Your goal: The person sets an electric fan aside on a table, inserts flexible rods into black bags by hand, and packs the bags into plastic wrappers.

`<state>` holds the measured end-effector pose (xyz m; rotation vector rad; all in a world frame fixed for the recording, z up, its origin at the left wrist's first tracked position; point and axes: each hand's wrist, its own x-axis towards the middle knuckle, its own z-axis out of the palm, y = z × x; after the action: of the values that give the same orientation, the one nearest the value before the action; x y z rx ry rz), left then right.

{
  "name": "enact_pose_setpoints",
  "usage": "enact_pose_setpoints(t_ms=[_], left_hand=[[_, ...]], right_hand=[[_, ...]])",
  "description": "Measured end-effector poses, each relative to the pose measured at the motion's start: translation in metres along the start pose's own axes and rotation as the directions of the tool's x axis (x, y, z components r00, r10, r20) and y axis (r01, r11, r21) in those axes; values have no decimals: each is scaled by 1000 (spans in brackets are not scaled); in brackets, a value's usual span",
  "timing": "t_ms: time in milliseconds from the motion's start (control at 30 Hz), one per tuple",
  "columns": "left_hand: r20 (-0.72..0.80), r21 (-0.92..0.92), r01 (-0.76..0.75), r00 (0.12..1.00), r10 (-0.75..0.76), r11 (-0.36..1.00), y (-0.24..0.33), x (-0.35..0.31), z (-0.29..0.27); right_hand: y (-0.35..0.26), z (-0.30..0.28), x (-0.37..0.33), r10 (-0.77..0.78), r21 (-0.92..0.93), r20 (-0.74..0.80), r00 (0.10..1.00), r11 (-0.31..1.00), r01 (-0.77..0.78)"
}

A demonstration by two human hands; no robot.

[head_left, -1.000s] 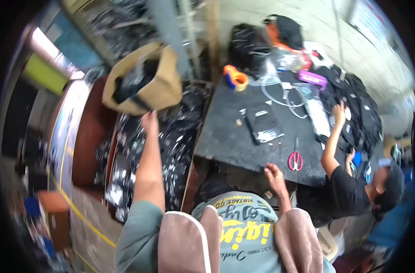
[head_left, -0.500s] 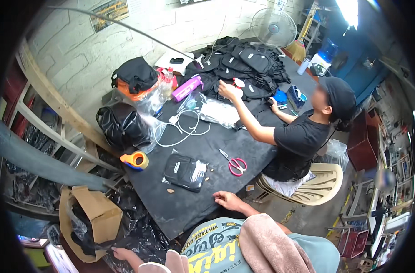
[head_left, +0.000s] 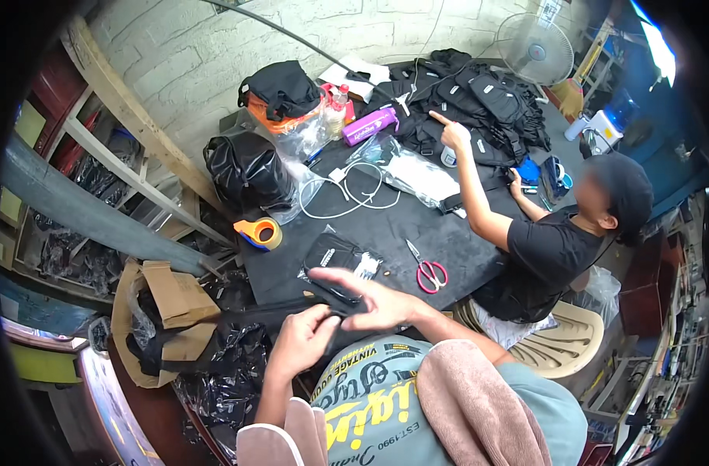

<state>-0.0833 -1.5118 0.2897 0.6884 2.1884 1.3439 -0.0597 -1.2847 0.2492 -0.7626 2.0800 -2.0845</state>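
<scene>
In front of my chest, my left hand (head_left: 304, 335) is closed, thumb against fingers, on a long black strip (head_left: 265, 313). The strip stretches left to the open cardboard box (head_left: 179, 299). Close by on the right, my right hand (head_left: 378, 299) has its fingers stretched apart, with dark material near the thumb; its exact contact is blurred. Just beyond my hands lies a black pouch in clear plastic (head_left: 335, 255), partly covered by my right hand. Scissors with red handles (head_left: 430, 276) rest on the dark table (head_left: 378, 330) further right.
An orange tape dispenser (head_left: 259, 233) stands at the table's left edge, near a black bag (head_left: 249, 172). Across lie a white cable (head_left: 354, 203), a purple bottle (head_left: 370, 126) and piled black bags (head_left: 479, 97). A co-worker (head_left: 560, 241) sits right, one arm raised.
My left hand has risen from beside the box to my chest, drawing out the black strip. My right hand has come off the table edge to meet it. The co-worker's finger now points.
</scene>
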Motion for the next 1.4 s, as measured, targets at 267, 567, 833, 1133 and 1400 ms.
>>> enact_pose_setpoints(t_ms=[267,567,833,1133,1400], left_hand=[[-232,-170,-26,973,-14,985,6,-11,-72],[-896,-347,-172,350,-273,922,-106,-85,-214],[-867,-495,-585,284,-409,643,-159,-89,-260],[-759,-380,-166,618,-204,910,-116,1,-158],[-545,-24,-400,774,324,916,45,65,-162]], right_hand=[[-19,-27,-2,280,101,114,953,951,-291],[-32,-97,-76,396,59,-160,904,918,-392],[-25,-118,-111,436,75,-399,807,892,-446],[23,-74,-82,460,29,-357,813,875,-483],[32,-58,-59,444,-196,-258,858,846,-497]])
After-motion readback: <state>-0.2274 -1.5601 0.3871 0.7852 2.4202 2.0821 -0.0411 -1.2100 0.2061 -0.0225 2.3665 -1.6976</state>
